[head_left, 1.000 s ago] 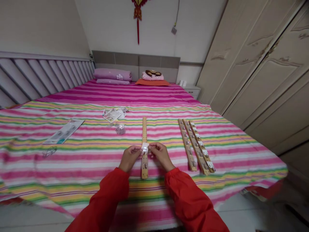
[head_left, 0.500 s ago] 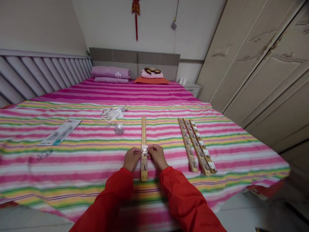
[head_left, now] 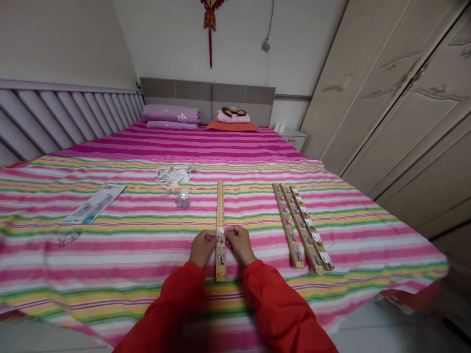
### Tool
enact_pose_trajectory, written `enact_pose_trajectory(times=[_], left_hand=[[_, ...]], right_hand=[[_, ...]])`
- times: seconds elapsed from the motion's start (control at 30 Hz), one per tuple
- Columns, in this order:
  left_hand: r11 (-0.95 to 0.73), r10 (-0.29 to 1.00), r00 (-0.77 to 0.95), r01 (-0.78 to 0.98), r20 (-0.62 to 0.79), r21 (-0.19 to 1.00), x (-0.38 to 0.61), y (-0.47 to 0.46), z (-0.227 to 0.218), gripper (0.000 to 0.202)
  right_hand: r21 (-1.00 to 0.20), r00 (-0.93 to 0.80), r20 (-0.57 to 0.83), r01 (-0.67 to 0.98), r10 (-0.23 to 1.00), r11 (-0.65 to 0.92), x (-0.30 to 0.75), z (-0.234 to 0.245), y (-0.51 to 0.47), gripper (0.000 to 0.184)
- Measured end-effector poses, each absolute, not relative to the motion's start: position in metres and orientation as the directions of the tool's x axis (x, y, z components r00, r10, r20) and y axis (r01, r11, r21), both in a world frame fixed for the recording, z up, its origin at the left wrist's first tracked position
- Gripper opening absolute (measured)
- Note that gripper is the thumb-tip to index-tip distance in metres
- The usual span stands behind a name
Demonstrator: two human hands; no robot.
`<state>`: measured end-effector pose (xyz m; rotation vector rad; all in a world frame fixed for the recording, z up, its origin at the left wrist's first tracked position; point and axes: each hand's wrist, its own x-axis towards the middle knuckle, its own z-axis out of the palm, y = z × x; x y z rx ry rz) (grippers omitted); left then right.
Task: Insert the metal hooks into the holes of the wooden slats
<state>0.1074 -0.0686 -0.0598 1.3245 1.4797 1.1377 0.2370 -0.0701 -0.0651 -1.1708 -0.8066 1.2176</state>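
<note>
A long wooden strip (head_left: 220, 206) with a row of holes lies on the striped bedsheet (head_left: 125, 235), pointing away from me. My left hand (head_left: 201, 248) and my right hand (head_left: 239, 243) sit on either side of it, fingers pinched together on a small white hook piece (head_left: 220, 232) pressed onto the strip. A metal hook sits on the strip nearer to me, between my wrists. Both sleeves are red.
Three more wooden strips (head_left: 301, 226) fitted with hooks lie side by side to the right. A small clear bag (head_left: 181, 198), loose packaging (head_left: 172, 174), a printed card (head_left: 93, 203) and a wire piece (head_left: 68, 237) lie to the left. A wardrobe (head_left: 397, 98) stands at the right.
My hands have lowered the white hook piece from just above the strip down onto it and moved slightly nearer to me. The camera shifted a little.
</note>
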Motion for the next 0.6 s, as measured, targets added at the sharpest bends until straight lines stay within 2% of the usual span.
enact_pose_trajectory(times=[0.27, 0.43, 0.5, 0.6], left_hand=[[-0.018, 0.989, -0.138, 0.189, 0.045, 0.982, 0.109, -0.069, -0.074, 0.022], [-0.019, 1.0, -0.009, 0.125, 0.02, 0.992, 0.108, -0.073, -0.068, 0.046], [-0.063, 0.998, 0.012, 0.174, 0.062, 0.983, 0.106, -0.074, -0.064, 0.046], [-0.107, 0.994, 0.031, 0.277, 0.102, 0.955, 0.103, -0.074, -0.062, 0.04]], right_hand=[[-0.963, 0.218, -0.106, -0.265, 0.97, -0.046, 0.236, -0.072, -0.066, 0.013], [-0.969, 0.206, -0.06, -0.247, 0.977, -0.008, 0.235, -0.076, -0.066, 0.024], [-0.986, 0.194, 0.031, -0.153, 0.981, 0.061, 0.237, -0.076, -0.069, 0.024], [-0.971, 0.168, 0.224, 0.124, 0.96, 0.205, 0.24, -0.074, -0.074, 0.022]])
